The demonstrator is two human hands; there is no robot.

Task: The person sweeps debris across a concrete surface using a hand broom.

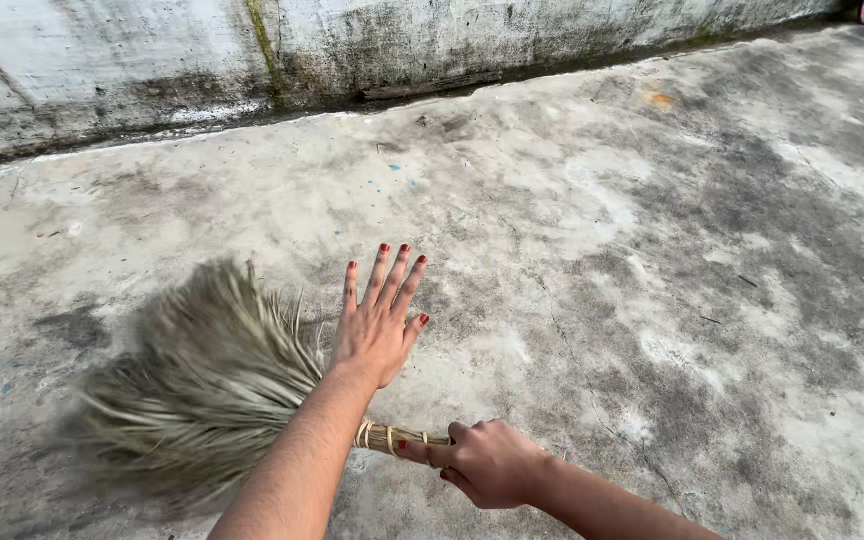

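The right hand (487,462) has its grip closed round the bound handle of a grass broom (212,385), bristles fanned left of it mid-sweep on the concrete floor (652,250); the left hand (377,320) hovers spread, empty. The next stroke likely needs steady wrist pressure.

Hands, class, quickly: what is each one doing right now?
Left hand: open, fingers spread flat, holding nothing, above the broom's bristles.
Right hand: closed around the bound broom handle.

left hand (377,335): bare, red-painted nails | right hand (492,462): bare, red-painted nails | forearms: bare, no sleeves in view | rings, watch: none seen
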